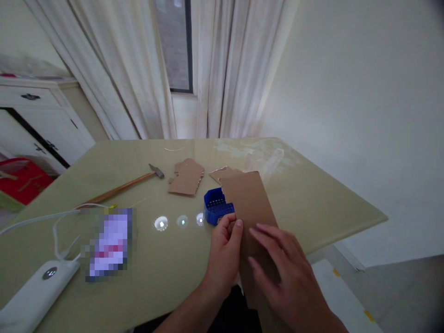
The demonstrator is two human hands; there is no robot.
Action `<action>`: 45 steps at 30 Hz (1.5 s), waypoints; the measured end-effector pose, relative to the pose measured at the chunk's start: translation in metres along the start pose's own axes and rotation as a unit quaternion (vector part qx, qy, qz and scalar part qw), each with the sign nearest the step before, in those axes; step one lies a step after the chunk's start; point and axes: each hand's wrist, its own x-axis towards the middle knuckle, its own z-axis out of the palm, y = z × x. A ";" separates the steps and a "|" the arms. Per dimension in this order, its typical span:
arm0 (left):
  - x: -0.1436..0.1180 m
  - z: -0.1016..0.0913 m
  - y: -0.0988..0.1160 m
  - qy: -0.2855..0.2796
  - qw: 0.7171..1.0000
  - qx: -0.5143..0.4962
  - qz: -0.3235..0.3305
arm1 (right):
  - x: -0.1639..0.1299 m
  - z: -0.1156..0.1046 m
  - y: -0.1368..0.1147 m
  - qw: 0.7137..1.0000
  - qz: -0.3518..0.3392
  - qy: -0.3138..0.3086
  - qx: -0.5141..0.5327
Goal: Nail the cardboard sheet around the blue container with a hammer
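Lying at the surface's (166, 273) six o'clock edge, a cardboard strip (250, 203) is being pinched along its nine o'clock edge by the left hand (225, 252) and pressed flat under the open right hand (287, 273); it is judged light, bendable and best held by its edges.

1. two bare forearms enter the frame from 6 o'clock, with no sleeves in view.
2. left hand (225, 247) at 6 o'clock: no glove, ring or watch, nails trimmed short.
3. right hand (282, 273) toward 5 o'clock: likewise ungloved, wrist unadorned, fingers free of rings.
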 end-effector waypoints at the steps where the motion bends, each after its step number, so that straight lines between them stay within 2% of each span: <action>1: 0.001 -0.003 0.001 -0.009 1.000 -0.014 -0.002 | 0.002 0.001 0.008 0.999 0.037 0.039 0.004; 2: 0.002 -0.006 0.002 -0.018 0.999 -0.028 -0.005 | 0.003 0.001 0.015 0.994 0.088 0.062 0.027; 3: 0.002 -0.009 0.004 -0.030 0.999 -0.037 -0.009 | 0.004 0.003 0.022 0.984 0.146 0.060 0.079; 4: 0.003 -0.012 0.005 -0.045 0.998 -0.037 -0.012 | 0.005 0.004 0.029 0.965 0.206 0.030 0.158; 5: 0.004 -0.015 0.007 -0.062 0.998 -0.025 -0.010 | 0.006 0.007 0.033 0.931 0.263 -0.017 0.252; 6: 0.006 -0.018 0.009 -0.078 0.997 -0.002 -0.001 | 0.006 0.010 0.036 0.884 0.308 -0.066 0.345; 8: 0.013 -0.026 0.013 -0.078 0.994 0.066 0.035 | 0.006 0.016 0.038 0.791 0.361 -0.123 0.478; 9: 0.017 -0.031 0.016 -0.056 0.991 0.103 0.062 | 0.006 0.018 0.037 0.763 0.375 -0.124 0.513; 10: 0.021 -0.037 0.019 -0.017 0.986 0.136 0.092 | 0.006 0.021 0.036 0.747 0.384 -0.113 0.531; 13: 0.034 -0.052 0.030 0.080 0.951 0.232 0.187 | 0.010 0.028 0.032 0.720 0.403 -0.096 0.556; 16: 0.047 -0.065 0.038 0.098 0.901 0.337 0.257 | 0.016 0.037 0.030 0.705 0.404 -0.123 0.570; 19: 0.062 -0.076 0.040 0.067 0.834 0.452 0.310 | 0.021 0.049 0.029 0.707 0.387 -0.143 0.574; 22: 0.076 -0.085 0.035 0.014 0.796 0.528 0.295 | 0.022 0.058 0.030 0.706 0.384 -0.156 0.574; 26: 0.087 -0.095 0.029 -0.044 0.781 0.572 0.247 | 0.022 0.062 0.033 0.697 0.404 -0.160 0.571; 32: 0.092 -0.094 0.035 -0.053 0.777 0.570 0.261 | 0.018 0.061 0.036 0.689 0.417 -0.144 0.575; 37: 0.097 -0.088 0.036 -0.074 0.761 0.583 0.275 | 0.016 0.060 0.038 0.687 0.428 -0.126 0.574; 41: 0.104 -0.087 0.039 -0.092 0.753 0.594 0.268 | 0.019 0.061 0.040 0.691 0.437 -0.115 0.565; 45: 0.109 -0.088 0.044 -0.102 0.744 0.608 0.255 | 0.022 0.062 0.044 0.677 0.436 -0.127 0.578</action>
